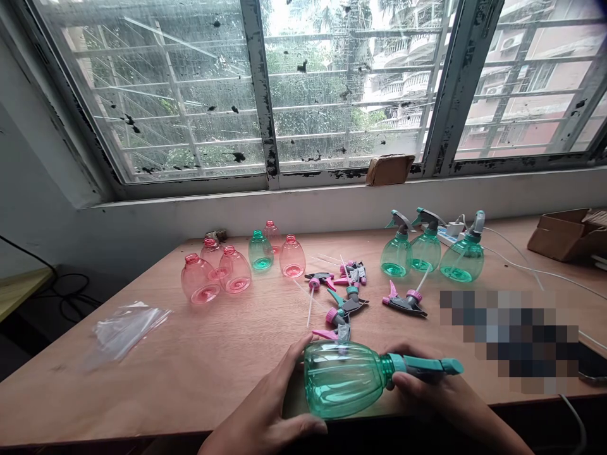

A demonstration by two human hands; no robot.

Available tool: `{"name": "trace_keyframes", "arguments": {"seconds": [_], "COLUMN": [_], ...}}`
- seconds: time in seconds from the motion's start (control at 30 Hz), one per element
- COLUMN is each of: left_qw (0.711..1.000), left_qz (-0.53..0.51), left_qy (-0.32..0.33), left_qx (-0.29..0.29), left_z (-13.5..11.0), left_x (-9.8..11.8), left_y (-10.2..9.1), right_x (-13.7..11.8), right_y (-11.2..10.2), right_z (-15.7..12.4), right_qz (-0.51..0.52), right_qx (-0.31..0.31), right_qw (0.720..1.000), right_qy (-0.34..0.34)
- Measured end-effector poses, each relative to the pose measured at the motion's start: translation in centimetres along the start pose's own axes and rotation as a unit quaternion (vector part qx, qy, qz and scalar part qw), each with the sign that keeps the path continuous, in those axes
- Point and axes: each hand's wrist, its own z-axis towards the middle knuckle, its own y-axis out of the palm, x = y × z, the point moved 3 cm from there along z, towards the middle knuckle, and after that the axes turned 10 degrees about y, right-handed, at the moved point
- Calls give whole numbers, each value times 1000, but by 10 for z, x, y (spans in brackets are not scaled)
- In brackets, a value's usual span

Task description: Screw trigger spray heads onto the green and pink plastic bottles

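Observation:
A translucent green spray bottle [345,379] lies on its side in the air at the table's front edge, its neck pointing right. My left hand [270,404] cups its base, with the fingers on the far side and the thumb low on the near side. Around the collar and trigger head [422,366] at the neck, my right hand [427,388] is closed, thumb in front. Just beyond the bottle lie several loose spray heads with pink or teal triggers [351,303] and white tubes. Another pink spray head [406,302] lies to their right.
Pink bottles without heads [202,281] and one headless green bottle [260,253] stand at the back left. Three green bottles with heads [462,259] stand by a power strip [446,235]. Clear plastic bags [126,332] lie left; a cardboard box [566,235] sits far right.

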Motion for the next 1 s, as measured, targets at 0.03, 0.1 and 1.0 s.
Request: {"name": "trace_keyframes", "arguments": {"seconds": [0.03,0.1,1.0], "left_qw": [1000,1000,999], "left_qz": [-2,-7,-21], "left_qy": [7,20,48], "left_qx": [-4,-12,-15], "left_z": [0,0,-1], "left_x": [0,0,0], "left_y": [0,0,-2], "right_x": [0,0,4], "right_y": [0,-1,-2], "right_z": [0,0,2], "right_qz": [-6,-20,-36], "right_qx": [1,5,-3], "right_qw": [1000,1000,999], "right_qy": [-1,1,-5]}}
